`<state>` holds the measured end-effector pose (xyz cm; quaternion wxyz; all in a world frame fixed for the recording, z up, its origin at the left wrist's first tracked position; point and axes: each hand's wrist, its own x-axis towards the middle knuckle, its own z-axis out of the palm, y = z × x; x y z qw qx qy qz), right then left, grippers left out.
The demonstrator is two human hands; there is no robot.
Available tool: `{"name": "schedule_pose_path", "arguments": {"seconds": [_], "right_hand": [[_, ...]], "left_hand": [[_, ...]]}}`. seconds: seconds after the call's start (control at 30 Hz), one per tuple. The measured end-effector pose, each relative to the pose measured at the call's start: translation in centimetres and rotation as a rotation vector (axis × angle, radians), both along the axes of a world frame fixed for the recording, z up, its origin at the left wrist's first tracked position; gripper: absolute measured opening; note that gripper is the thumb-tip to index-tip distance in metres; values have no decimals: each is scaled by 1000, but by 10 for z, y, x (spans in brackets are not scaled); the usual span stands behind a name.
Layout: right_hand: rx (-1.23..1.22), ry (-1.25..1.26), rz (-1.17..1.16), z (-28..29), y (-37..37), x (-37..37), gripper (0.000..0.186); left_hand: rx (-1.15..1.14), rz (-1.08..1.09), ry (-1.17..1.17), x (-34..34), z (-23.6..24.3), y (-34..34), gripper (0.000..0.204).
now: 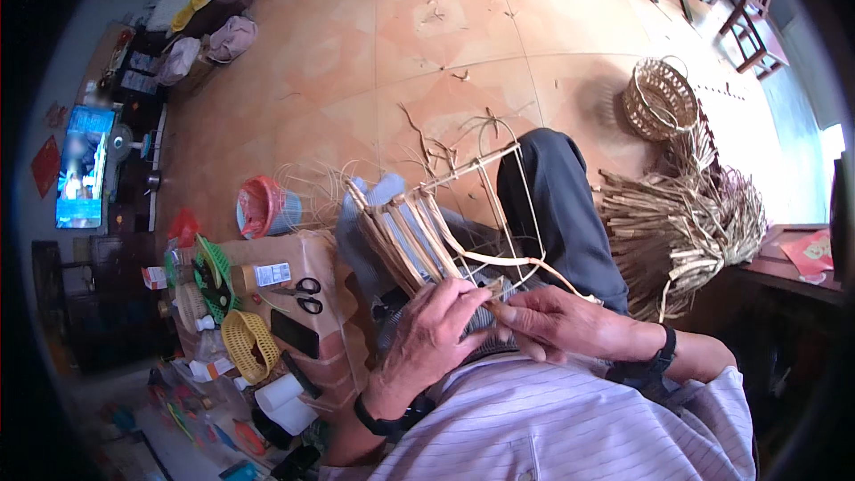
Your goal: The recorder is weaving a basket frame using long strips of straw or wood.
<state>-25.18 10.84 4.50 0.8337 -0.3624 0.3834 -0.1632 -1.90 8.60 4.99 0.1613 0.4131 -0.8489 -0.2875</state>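
A partly woven frame [401,236] of pale strips and thin rods rests across my lap, with loose wispy ends at its far side. My left hand [445,330] is at the frame's near edge, fingers curled on it. My right hand [543,321] pinches a short flat piece of strip [494,294] beside the left fingertips. A longer pale strip [534,261] loops out to the right over my dark-trousered leg. Exactly where the fingertips grip is partly hidden.
A table [325,338] at left holds scissors [308,294], a phone [294,335] and yellow basket [245,347]. A red-lined bucket [267,205] stands beyond. Dried strips [677,232] and a round basket [657,100] lie right; a screen [82,169] glows far left.
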Motion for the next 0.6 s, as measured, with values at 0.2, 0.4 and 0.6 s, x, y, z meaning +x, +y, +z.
{"name": "schedule_pose_path", "arguments": {"seconds": [0.2, 0.4, 0.6], "right_hand": [[-170, -289, 126, 30, -19, -25, 54], [-1039, 351, 61, -7, -35, -4, 31], [-1200, 320, -32, -20, -57, 12, 23]], "left_hand": [[-56, 55, 66, 5, -25, 2, 24], [-97, 117, 31, -6, -29, 3, 12], [133, 129, 15, 10, -8, -13, 17]]}}
